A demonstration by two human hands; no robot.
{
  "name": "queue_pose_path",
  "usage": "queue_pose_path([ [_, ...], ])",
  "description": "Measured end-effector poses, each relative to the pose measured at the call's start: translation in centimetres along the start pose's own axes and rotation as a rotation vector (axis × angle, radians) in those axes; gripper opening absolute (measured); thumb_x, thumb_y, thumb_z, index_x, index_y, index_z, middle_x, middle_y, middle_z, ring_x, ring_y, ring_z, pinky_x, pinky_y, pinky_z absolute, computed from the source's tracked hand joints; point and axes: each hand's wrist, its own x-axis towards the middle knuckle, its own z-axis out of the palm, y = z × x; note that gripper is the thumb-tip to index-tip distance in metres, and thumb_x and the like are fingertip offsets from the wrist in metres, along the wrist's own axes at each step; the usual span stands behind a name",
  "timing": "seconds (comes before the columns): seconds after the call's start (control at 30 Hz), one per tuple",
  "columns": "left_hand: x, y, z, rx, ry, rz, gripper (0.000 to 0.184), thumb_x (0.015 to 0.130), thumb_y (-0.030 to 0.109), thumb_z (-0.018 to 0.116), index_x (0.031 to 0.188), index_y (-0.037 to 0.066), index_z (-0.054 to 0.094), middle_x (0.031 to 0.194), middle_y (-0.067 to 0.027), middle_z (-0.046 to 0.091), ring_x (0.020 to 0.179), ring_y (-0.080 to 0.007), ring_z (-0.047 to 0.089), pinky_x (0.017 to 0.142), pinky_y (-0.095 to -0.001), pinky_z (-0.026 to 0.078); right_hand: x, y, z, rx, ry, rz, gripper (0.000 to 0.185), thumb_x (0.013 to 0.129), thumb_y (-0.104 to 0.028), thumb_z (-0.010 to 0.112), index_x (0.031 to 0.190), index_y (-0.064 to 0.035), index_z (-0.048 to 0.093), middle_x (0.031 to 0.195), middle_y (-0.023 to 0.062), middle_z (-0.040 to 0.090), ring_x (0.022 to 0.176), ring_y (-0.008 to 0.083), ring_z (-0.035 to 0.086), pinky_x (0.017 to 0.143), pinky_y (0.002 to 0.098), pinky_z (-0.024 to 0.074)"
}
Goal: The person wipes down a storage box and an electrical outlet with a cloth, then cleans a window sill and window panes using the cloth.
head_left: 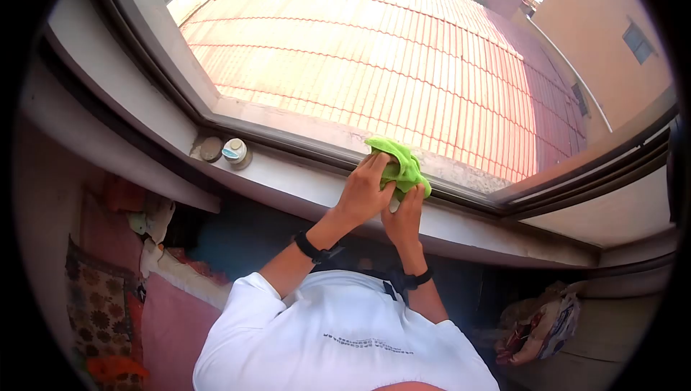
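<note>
A bright green cloth [403,164] is bunched over the dark window track [302,147], near the middle of the sill. My left hand [366,191] grips the cloth from its left side with bent fingers. Close beside it, my right hand [405,217] holds the cloth's lower right part, fingers pressed to it. The two hands are almost touching. Below the track runs the white window sill [288,183]. Part of the track is hidden under the cloth and fingers.
On the sill's left end stand a white-capped container [236,152] and a small round brown item [211,149]. Window frames rise at both sides. A plastic bag [540,326] lies low on the right, and pink bedding [173,326] low on the left. A tiled roof [374,52] lies outside.
</note>
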Motion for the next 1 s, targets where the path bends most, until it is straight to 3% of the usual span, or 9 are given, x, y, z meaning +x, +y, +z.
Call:
queue_pose_path([
  [0.1,5.4,-1.3,-9.9,-0.281,0.275,0.263,0.042,0.084,0.004,0.076,0.121,-0.001,0.056,0.107,-0.0126,0.07,0.102,-0.0232,0.07,0.082,-0.0352,0.057,7.0,-8.2,3.4,0.08,0.159,-0.289,0.076,0.08,-0.002,0.071,0.148,0.0002,0.038,0.14,0.0251,0.037,0.127,0.0431,0.045,0.1,0.0457,0.0483],
  [0.27,16.6,3.7,-25.6,0.126,0.459,0.606,0.067,0.087,0.021,0.078,0.14,0.0,0.043,0.121,-0.0182,0.061,0.109,-0.0302,0.064,0.091,-0.0404,0.052,19.1,-24.1,5.1,0.067,0.287,-0.578,0.071,0.083,-0.009,0.069,0.149,-0.0109,0.043,0.156,0.0281,0.024,0.136,0.0463,0.037,0.108,0.0534,0.0378],
  [0.3,17.8,4.1,-28.0,0.161,0.35,0.505,0.078,0.091,0.014,0.074,0.15,-0.001,0.026,0.131,-0.0198,0.057,0.115,-0.0282,0.063,0.095,-0.0386,0.053,21.2,-26.2,5.8,0.065,0.326,-0.63,0.07,0.084,-0.013,0.068,0.149,-0.0082,0.043,0.155,0.0279,0.028,0.136,0.045,0.038,0.109,0.0528,0.0373],
  [0.37,20.4,2.4,-31.9,0.471,0.443,0.649,0.08,0.09,0.015,0.074,0.15,-0.001,0.023,0.128,-0.0216,0.059,0.112,-0.0314,0.065,0.091,-0.0402,0.054,23.5,-30.1,7.3,0.044,0.352,-0.626,0.066,0.084,-0.016,0.068,0.145,-0.0039,0.046,0.153,0.0265,0.033,0.134,0.0437,0.041,0.11,0.0515,0.0376],
  [0.5,17.5,-1.3,-34.0,0.177,0.414,0.332,0.08,0.091,0.014,0.071,0.151,-0.001,0.02,0.133,-0.0247,0.054,0.123,-0.0353,0.058,0.102,-0.0443,0.047,22.9,-31.7,11.9,-0.004,0.233,-0.617,0.056,0.082,-0.017,0.067,0.135,-0.0017,0.056,0.148,0.019,0.043,0.132,0.0377,0.044,0.11,0.047,0.0387],
  [0.63,16.2,-6.5,-38.0,0.35,0.291,0.411,0.078,0.093,0.008,0.065,0.155,0.0,0.018,0.149,-0.023,0.041,0.137,-0.0356,0.044,0.112,-0.0441,0.037,24.1,-31.6,14.3,-0.455,0.168,-0.746,0.053,0.082,-0.025,0.07,0.131,-0.0069,0.06,0.146,0.0109,0.043,0.129,0.0301,0.046,0.108,0.0437,0.0394],
  [0.7,17.3,-4.6,-39.9,0.338,0.326,0.413,0.076,0.094,0.006,0.063,0.155,0.0,0.018,0.148,-0.0237,0.041,0.138,-0.0381,0.043,0.113,-0.0451,0.036,25.7,-33.8,13.1,-0.277,0.082,-0.693,0.057,0.081,-0.026,0.07,0.133,-0.0056,0.057,0.147,0.0109,0.038,0.13,0.0284,0.044,0.11,0.0426,0.035],
  [0.9,24.9,5.0,-41.5,0.565,0.531,0.897,0.063,0.089,0.019,0.072,0.142,0.0,0.044,0.131,-0.0219,0.055,0.121,-0.0358,0.055,0.103,-0.0442,0.044,28.1,-37.3,7.2,-0.212,0.498,-0.58,0.042,0.08,-0.026,0.069,0.114,-0.0039,0.059,0.125,0.0148,0.05,0.115,0.0287,0.048,0.095,0.0435,0.037],
  [1.0,23.9,6.6,-38.4,0.442,0.454,0.813,0.066,0.088,0.021,0.073,0.143,0.001,0.043,0.131,-0.022,0.053,0.121,-0.0365,0.054,0.104,-0.0444,0.043,27.3,-34.9,5.7,-0.126,0.436,-0.582,0.039,0.082,-0.024,0.069,0.113,-0.0028,0.06,0.113,0.0155,0.055,0.107,0.0315,0.052,0.092,0.0435,0.041],
])
